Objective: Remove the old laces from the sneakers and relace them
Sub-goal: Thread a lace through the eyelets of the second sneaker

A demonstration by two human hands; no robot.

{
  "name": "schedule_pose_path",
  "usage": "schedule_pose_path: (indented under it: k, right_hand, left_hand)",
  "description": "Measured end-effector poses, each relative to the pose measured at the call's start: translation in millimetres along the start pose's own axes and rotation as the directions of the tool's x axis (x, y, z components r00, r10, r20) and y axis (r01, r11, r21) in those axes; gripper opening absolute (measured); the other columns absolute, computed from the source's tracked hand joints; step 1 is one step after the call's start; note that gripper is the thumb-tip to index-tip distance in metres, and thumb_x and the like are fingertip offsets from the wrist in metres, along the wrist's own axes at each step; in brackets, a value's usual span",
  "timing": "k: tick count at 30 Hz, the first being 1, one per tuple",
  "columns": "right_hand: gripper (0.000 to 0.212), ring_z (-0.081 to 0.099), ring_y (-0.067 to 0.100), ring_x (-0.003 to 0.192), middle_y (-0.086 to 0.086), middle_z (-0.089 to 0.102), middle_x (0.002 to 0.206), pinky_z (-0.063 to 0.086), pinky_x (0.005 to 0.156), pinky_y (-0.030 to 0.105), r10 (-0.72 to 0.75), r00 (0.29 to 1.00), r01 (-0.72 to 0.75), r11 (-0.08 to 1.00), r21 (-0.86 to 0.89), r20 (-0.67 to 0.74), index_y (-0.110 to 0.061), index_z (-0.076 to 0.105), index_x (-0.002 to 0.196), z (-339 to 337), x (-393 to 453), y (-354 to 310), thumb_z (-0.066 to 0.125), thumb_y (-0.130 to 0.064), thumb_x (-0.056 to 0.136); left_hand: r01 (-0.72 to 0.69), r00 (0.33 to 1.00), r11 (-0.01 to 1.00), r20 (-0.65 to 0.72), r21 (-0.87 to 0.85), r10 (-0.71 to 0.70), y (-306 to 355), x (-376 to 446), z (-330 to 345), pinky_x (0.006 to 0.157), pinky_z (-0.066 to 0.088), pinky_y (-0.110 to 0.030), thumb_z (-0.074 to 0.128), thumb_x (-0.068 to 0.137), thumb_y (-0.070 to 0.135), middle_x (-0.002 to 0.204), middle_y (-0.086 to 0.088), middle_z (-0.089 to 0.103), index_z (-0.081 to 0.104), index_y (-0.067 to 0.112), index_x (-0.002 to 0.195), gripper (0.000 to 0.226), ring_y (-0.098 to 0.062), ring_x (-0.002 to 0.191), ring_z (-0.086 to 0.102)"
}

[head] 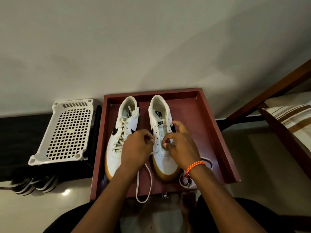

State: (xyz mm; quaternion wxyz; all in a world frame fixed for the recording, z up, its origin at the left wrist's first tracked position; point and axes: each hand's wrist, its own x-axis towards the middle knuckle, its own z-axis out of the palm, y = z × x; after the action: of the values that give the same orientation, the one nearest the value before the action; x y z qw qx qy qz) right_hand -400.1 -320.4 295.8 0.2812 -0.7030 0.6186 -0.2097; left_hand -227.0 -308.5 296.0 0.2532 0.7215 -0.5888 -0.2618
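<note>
Head view: both hands (136,148) (180,145) pinch lace (144,182) at right sneaker (162,132).

The two sneakers (125,132) had smooth white uppers that looked like leather with matt gum-coloured rubber soles, the flat lace (143,182) looked like woven cloth, the tray (213,132) looked like matt reddish-brown wood, the perforated rack (67,130) was white plastic, and the floor (50,207) was glossy tile.

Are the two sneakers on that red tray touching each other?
Apart. The head view shows a strip of the red tray between the left sneaker and the right sneaker along their upper halves; lower down, the left hand covers the gap.
</note>
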Motion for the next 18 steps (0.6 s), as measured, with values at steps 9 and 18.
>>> schedule_pose_path:
  k: [9,18]
  right_hand:
    - [0.018,0.034,0.024,0.147,-0.004,0.038,0.159,0.039,0.102,0.031,0.114,0.993,-0.115,0.973,0.198,0.021,-0.024,0.078,0.081,5.1,3.9,-0.5,0.078,-0.008,0.090]
    - [0.022,0.034,0.023,0.142,-0.008,0.037,0.157,0.041,0.108,0.040,0.144,0.990,-0.142,0.966,0.214,0.009,-0.029,0.078,0.079,8.8,2.4,-5.4,0.079,-0.010,0.088]
  left_hand:
    - [0.029,0.995,0.999,0.099,-0.023,-0.027,-2.9,3.7,-3.3,0.070,0.061,-0.035,0.089,0.082,0.023,0.069,0.012,0.073,0.077,0.028,0.076,0.014,-0.004,0.068,0.070]
    - [0.020,0.993,0.999,0.120,-0.039,-0.015,-4.8,4.1,-5.2,0.071,0.062,-0.034,0.096,0.075,0.023,0.067,0.012,0.074,0.078,0.027,0.076,0.018,0.001,0.066,0.070]
